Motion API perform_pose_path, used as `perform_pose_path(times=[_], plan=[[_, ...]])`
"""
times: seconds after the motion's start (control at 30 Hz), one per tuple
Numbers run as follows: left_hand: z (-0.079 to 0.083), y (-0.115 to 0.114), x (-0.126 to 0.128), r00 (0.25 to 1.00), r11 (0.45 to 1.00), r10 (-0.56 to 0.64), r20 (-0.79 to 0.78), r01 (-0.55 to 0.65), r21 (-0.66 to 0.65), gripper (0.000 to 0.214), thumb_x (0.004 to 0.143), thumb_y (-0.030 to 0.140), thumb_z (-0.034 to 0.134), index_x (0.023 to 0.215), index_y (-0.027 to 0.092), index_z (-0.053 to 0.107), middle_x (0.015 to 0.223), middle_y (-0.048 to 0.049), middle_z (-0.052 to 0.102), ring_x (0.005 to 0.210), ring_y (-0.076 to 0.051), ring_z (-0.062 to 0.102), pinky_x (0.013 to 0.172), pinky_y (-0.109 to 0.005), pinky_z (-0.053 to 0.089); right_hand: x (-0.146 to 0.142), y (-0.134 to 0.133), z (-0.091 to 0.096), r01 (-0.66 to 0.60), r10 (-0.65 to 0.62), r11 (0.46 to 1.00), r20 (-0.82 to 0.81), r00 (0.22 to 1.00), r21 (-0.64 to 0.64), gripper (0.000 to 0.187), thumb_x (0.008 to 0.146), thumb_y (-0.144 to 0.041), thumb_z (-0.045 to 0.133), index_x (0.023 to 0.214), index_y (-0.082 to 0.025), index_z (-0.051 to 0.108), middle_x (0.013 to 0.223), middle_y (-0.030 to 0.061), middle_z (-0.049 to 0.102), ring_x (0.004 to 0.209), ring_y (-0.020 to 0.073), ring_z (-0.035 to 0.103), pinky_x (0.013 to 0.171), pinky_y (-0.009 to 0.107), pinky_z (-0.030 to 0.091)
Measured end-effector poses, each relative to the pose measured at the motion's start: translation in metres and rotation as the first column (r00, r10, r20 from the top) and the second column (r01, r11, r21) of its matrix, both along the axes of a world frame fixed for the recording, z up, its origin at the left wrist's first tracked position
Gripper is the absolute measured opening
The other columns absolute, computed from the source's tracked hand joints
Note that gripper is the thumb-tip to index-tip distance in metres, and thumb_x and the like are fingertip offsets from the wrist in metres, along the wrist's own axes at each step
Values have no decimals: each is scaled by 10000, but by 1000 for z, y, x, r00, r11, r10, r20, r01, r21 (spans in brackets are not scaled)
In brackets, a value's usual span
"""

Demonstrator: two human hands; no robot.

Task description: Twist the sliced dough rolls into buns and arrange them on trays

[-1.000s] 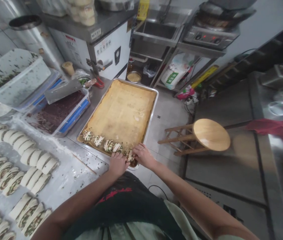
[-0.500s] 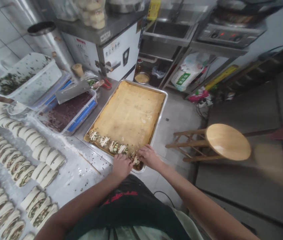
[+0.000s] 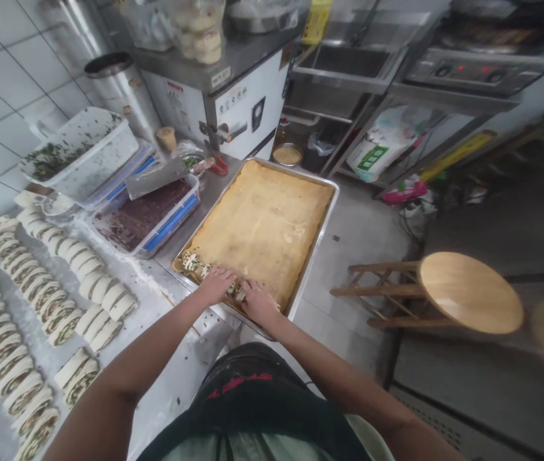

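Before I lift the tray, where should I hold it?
Try the tray by both long rims, coming from outside: it's wide and flat, so opposite holds should keep it level, and its right rim shows bare metal.

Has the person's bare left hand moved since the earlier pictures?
Yes, the left hand has shifted leftward along the near edge of the silver rectangular metal tray.

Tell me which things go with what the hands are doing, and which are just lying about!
Part of the job:
left hand
right hand
filled dough pieces by the hands
lined tray
probably the cut rolls in rows

Seemingly just lying about:
wooden stool
white sack
pink bag
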State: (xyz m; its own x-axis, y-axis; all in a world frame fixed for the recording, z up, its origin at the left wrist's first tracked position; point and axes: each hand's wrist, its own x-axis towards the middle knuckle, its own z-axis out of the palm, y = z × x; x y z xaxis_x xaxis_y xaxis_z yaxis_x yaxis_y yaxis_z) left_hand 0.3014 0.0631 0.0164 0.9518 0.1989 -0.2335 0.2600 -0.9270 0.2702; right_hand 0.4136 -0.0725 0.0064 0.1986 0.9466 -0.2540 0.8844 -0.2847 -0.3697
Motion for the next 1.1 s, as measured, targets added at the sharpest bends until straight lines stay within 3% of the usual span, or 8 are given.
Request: perform_pose_path(times=[0.13, 0.27, 0.4, 0.57, 0.73, 0.87, 0.97, 1.1], plan=[[-1, 11, 9, 978, 978, -205, -21, 205, -28, 328, 786, 121, 444, 1091, 205, 530, 1084, -72, 580, 1095, -196, 462, 1020, -374, 221, -6, -9, -7, -13, 12, 999, 23, 1000, 30, 496, 757, -155, 485, 1245, -152, 399, 1178, 130, 478, 1105, 255, 397, 878, 327, 358], [-3, 11, 4, 977, 977, -208, 35, 210, -49, 412, 769, 124, 471, 1178, 177, 477, 1189, -99, 529, 1161, -213, 412, 1035, -394, 204, -6, -12, -9, -26, 23, 998, 49, 999, 49, 524, 768, -195, 489, 1278, -139, 383, 1198, 133, 476, 1097, 270, 405, 925, 392, 317], [-1, 28, -14, 993, 993, -23, 112, 36, -113, 771, 653, 249, 652, 1331, 186, 291, 1337, -114, 397, 1245, -252, 315, 1056, -421, 187, 1, -4, 3, -21, 15, 995, 56, 998, 102, 545, 764, -308, 536, 1263, -126, 416, 1256, 148, 443, 1151, 289, 373, 1000, 442, 223], [5, 57, -45, 951, 965, 261, 167, -250, -84, 504, 768, 192, 509, 1261, 209, 408, 1288, -85, 468, 1237, -219, 351, 1075, -449, 150, -5, 36, 7, -202, 195, 957, 56, 979, 207, 500, 861, -264, 394, 1324, -83, 346, 1361, 141, 356, 1256, 243, 288, 1040, 377, 213], [4, 46, -88, 795, 849, 522, 307, -517, -106, 444, 819, 191, 412, 1263, 202, 388, 1292, -81, 463, 1209, -200, 393, 1051, -468, 220, -31, 73, -15, -424, 416, 879, 86, 905, 216, 553, 884, -357, 375, 1352, -72, 302, 1424, 138, 229, 1320, 239, 169, 1067, 399, 178], [-2, 11, -144, 575, 688, 697, 428, -704, -174, 417, 833, 218, 411, 1250, 207, 393, 1263, -86, 485, 1194, -203, 412, 1043, -475, 244, -42, 90, -22, -440, 429, 878, 98, 898, 190, 616, 878, -455, 342, 1355, -68, 297, 1421, 152, 223, 1319, 258, 169, 1067, 440, 167], [-1, -27, -193, 339, 472, 835, 434, -847, -246, 397, 833, 239, 423, 1229, 204, 414, 1236, -92, 494, 1169, -208, 433, 1008, -443, 317, -45, 108, -20, -417, 400, 887, 121, 909, 200, 634, 886, -453, 295, 1368, -44, 252, 1426, 162, 194, 1321, 270, 154, 1061, 466, 163], [6, -87, -255, 58, 203, 905, 422, -930, -307, 351, 826, 244, 424, 1171, 189, 463, 1196, -94, 508, 1146, -202, 445, 983, -401, 350, -59, 130, -16, -507, 486, 837, 146, 862, 208, 611, 878, -423, 300, 1344, -29, 301, 1413, 172, 238, 1311, 283, 180, 1047, 473, 187]])
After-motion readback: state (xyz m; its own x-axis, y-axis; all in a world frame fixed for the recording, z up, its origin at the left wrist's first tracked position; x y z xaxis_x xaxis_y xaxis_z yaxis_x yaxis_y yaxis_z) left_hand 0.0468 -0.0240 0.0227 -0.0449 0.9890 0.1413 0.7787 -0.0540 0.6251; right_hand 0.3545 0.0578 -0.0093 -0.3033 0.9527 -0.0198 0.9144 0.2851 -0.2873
